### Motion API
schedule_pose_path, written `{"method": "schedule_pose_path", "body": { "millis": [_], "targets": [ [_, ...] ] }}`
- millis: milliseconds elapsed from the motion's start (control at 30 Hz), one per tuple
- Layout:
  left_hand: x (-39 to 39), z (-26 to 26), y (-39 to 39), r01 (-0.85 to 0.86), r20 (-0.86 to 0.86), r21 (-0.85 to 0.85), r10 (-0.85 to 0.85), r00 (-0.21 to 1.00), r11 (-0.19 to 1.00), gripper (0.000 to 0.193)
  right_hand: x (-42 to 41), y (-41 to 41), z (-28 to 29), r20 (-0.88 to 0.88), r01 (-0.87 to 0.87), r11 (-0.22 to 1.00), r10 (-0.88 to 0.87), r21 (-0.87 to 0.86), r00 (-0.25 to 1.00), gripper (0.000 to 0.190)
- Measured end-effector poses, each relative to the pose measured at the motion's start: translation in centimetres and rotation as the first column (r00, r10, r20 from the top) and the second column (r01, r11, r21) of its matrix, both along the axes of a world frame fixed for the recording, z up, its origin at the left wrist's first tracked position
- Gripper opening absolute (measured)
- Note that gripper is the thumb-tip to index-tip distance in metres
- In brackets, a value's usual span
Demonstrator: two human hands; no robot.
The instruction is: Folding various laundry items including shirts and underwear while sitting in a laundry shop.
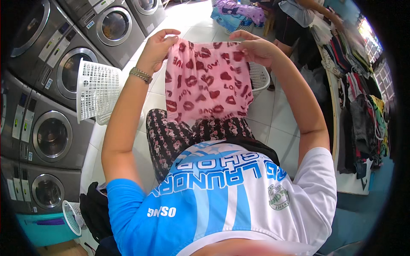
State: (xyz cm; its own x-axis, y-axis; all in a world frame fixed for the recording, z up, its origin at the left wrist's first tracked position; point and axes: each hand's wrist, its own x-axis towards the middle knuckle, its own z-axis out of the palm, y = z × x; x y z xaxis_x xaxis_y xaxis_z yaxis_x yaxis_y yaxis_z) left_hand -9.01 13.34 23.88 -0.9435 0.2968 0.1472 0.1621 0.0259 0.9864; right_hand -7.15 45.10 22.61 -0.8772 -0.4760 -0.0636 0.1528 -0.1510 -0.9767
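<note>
A pair of pink shorts (pixel 208 80) with dark red lip and heart prints hangs spread out before me, above my lap. My left hand (pixel 161 48) grips the waistband at its upper left corner, thumb and forefinger pinching the cloth. At the upper right corner my right hand (pixel 253 48) pinches the same waistband. The hem hangs loose over my black floral trousers (pixel 163 140). Part of a white plastic basket (pixel 261 76) shows behind the shorts on the right; the shorts hide the rest of it.
Front-loading machines (pixel 53 134) line the left side, with a white perforated basket (pixel 99 89) beside them. Ahead, a heaped laundry basket (pixel 237 28) stands near another person (pixel 293 19). Along the right runs a table (pixel 331 96) with clothes piles. Dark clothes (pixel 94 211) lie low at left.
</note>
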Motion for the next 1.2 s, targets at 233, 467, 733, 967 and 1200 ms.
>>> {"method": "schedule_pose_path", "body": {
  "millis": [233,467,733,967,1200],
  "targets": [
    [4.3,2.5,6.3,-0.343,-0.793,-0.400,-0.133,0.595,0.850,0.022,4.0,-4.8,2.8,-0.288,0.021,0.997,-0.041,-0.070,0.957,0.036],
    [2.7,4.0,3.5,0.128,-0.551,-0.289,-0.274,0.788,0.949,0.018,3.3,-2.1,1.7,-0.883,0.541,0.709,0.268,0.452,0.386,0.043],
    [-1.6,-0.6,2.3,0.099,-0.409,-0.425,-0.289,0.866,0.900,0.022,-0.4,-2.9,-1.0,-0.720,0.356,0.841,0.056,0.408,0.692,0.029],
    [3.5,-2.5,2.2,-0.180,-0.767,-0.375,-0.195,0.611,0.909,0.021,4.0,-2.6,-2.0,-0.852,0.443,0.882,-0.106,0.157,0.513,0.034],
    [15.1,-10.3,1.7,0.087,-0.556,-0.720,-0.646,0.522,0.689,0.018,14.9,-2.0,-10.9,-0.608,0.099,0.838,0.302,0.537,0.734,0.034]
  ]
}}
